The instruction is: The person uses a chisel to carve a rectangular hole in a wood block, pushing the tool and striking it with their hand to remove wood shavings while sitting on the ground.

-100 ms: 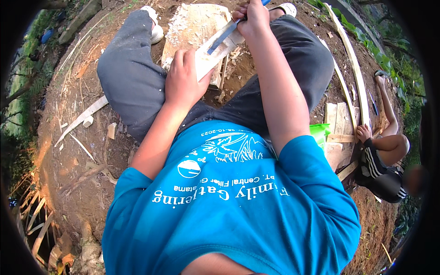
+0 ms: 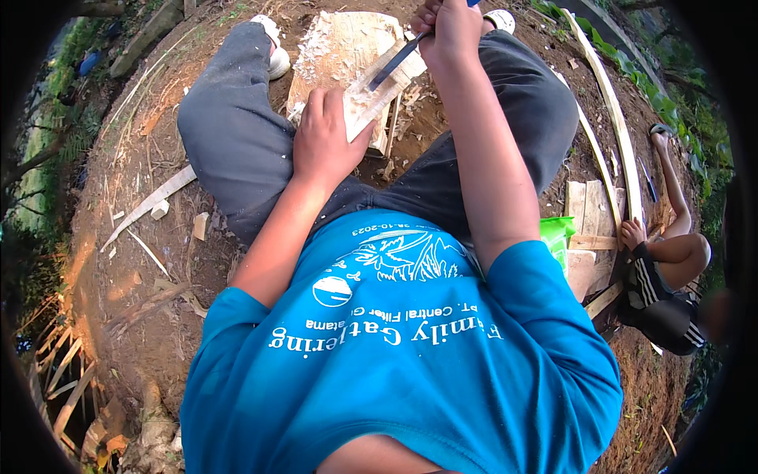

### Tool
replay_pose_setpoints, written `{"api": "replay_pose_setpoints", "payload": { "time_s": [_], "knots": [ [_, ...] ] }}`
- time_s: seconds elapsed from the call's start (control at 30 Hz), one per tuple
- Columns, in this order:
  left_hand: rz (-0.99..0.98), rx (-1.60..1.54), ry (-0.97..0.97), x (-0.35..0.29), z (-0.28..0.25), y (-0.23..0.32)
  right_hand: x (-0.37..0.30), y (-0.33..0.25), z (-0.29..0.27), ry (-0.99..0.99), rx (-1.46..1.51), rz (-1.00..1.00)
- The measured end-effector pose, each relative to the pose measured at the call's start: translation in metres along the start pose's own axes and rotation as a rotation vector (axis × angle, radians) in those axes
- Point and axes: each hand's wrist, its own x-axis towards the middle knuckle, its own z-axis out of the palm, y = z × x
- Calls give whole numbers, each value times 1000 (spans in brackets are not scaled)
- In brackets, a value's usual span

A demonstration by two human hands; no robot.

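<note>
Grip of bare left hand on near end of pale, flat wooden board: keep firm, fingers clear of the cutting path. Farther out, bare right hand clenched round slim, dark, blue-handled metal blade, best kept at low, even angle; below, shaving-strewn pale wooden desk, worth bracing the board against.

Left hand: holding the near end of a pale wood piece
Right hand: closed round a blue-handled blade, which slants over the wood piece
Wooden block: strewn with pale shavings, between 2 dark-trousered legs
Co-worker: at the right, 1 hand at the lower end of a long pale strip
</note>
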Motion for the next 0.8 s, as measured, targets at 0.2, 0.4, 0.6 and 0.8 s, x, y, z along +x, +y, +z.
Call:
{"api": "replay_pose_setpoints", "payload": {
  "time_s": [0.2,0.4,0.6,0.8],
  "knots": [
    [3,-6,25,0,-2,4,-64,-37,32,-81,-253,-369],
    [-48,44,-2,2,3,7,-31,-5,15,-124,-185,-334],
    [-75,39,-45,-2,7,-1,-11,1,14,-23,-180,-163],
    [-93,-10,-45,-2,6,0,0,6,22,-50,-205,-104]
  ]
}}
